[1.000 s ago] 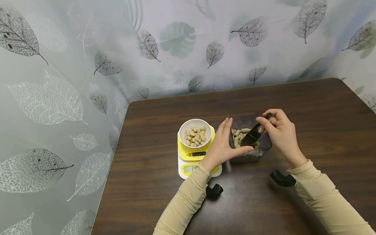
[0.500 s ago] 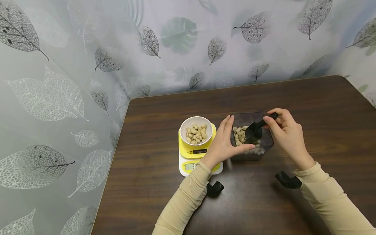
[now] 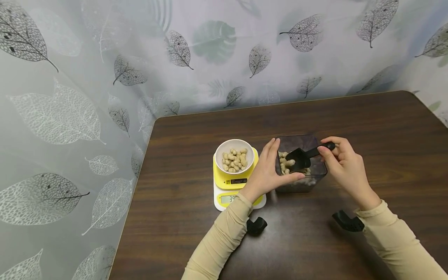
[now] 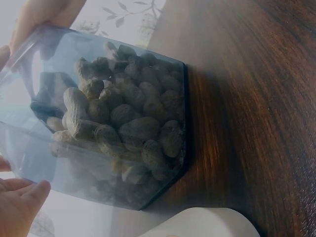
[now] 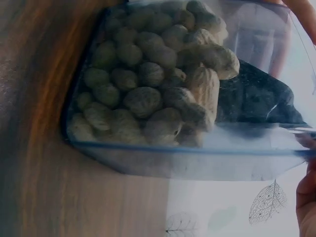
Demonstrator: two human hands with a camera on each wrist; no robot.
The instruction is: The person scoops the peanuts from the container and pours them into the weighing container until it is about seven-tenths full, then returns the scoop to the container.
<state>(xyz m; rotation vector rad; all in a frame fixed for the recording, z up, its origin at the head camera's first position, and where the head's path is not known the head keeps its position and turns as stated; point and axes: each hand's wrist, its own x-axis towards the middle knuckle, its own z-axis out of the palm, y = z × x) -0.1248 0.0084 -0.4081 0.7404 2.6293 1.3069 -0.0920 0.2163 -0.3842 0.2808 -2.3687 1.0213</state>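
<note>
A clear, dark-tinted plastic box [image 3: 302, 182] stands on the table with unshelled peanuts [image 4: 123, 108] in it. My left hand [image 3: 265, 171] holds the box at its left side, thumb along the near rim and fingers by the far left corner. With my right hand [image 3: 346, 167] I pinch the handle of a black scoop [image 3: 300, 158] between thumb and fingers. The scoop's blade lies inside the box against the peanuts, also visible through the wall in the right wrist view, where the blade [image 5: 252, 96] looks dark.
Left of the box, a yellow-and-white kitchen scale [image 3: 222, 182] carries a white bowl [image 3: 218, 163] of peanuts. Its display is partly hidden by my left sleeve. Black curved pieces [image 3: 257, 226] sit at both wrists. A leaf-patterned curtain [image 3: 210, 58] hangs behind the table [image 3: 175, 175].
My right hand has moved right and slightly toward me, drawing the scoop's handle rightward and lowering it toward level. My left hand stays on the box.
</note>
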